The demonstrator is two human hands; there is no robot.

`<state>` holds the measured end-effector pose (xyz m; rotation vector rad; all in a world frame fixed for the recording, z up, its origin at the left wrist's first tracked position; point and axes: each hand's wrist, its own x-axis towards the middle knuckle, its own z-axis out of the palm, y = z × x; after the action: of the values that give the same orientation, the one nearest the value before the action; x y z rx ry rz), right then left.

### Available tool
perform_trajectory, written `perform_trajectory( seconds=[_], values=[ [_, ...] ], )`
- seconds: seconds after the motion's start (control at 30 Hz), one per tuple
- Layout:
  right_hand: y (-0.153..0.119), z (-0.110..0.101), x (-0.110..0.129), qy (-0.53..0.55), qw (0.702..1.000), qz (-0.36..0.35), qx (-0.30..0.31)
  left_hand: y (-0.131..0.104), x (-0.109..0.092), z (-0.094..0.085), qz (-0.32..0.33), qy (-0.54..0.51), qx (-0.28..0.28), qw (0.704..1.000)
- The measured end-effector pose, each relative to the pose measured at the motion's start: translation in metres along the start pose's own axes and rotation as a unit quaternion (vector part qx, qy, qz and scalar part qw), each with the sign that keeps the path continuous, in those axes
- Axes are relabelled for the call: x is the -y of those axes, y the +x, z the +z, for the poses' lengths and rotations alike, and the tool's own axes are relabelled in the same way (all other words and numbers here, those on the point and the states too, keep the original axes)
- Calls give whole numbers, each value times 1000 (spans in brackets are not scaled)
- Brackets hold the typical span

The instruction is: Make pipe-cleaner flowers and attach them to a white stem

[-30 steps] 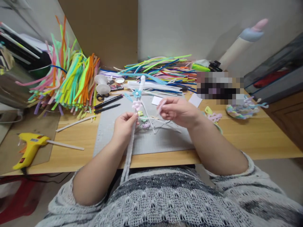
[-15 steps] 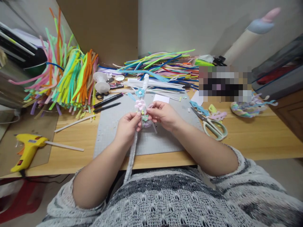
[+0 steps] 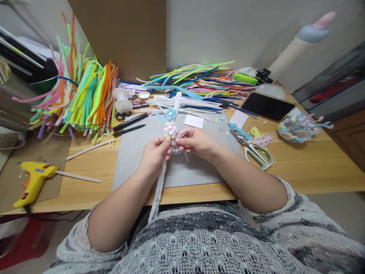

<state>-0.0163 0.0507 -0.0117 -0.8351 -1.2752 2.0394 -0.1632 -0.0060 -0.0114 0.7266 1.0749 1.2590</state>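
A white braided strip [image 3: 157, 190] runs from my lap up over the grey cutting mat [image 3: 131, 167] and carries a blue flower [image 3: 170, 113] and a pink flower [image 3: 170, 128]. My left hand [image 3: 156, 154] pinches the strip just below the pink flower. My right hand [image 3: 196, 142] is closed beside it, a pale pink loop [image 3: 181, 133] showing at its fingertips. Its fingers partly cover small green and lilac pieces between the hands. A thin white end pokes out beneath the right hand.
Scissors [image 3: 258, 154], a phone [image 3: 268, 105] and a colourful woven piece [image 3: 298, 128] lie right. Left are a yellow glue gun [image 3: 37, 179], black pens [image 3: 129, 123] and pipe-cleaner bundles [image 3: 85, 95]. More pipe cleaners [image 3: 194, 82] lie behind the mat.
My right fingers have come slightly left and down, now covering more of the green piece. The strip's top and its flowers have shifted a little to the right. My left hand has barely moved.
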Motion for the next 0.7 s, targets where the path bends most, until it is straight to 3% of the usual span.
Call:
perform_trajectory(
  seconds=[0.23,0.47,0.7],
  values=[
    [0,7,-2,-58,993,-70,-69,-1,-1,1,3,0,-9,1000],
    [1,7,-7,-73,992,-79,-61,-2,-1,1,-2,-3,-3,1000],
    [6,11,-21,-137,965,-167,-147,-2,0,3,-6,-9,3,1000]
  ],
)
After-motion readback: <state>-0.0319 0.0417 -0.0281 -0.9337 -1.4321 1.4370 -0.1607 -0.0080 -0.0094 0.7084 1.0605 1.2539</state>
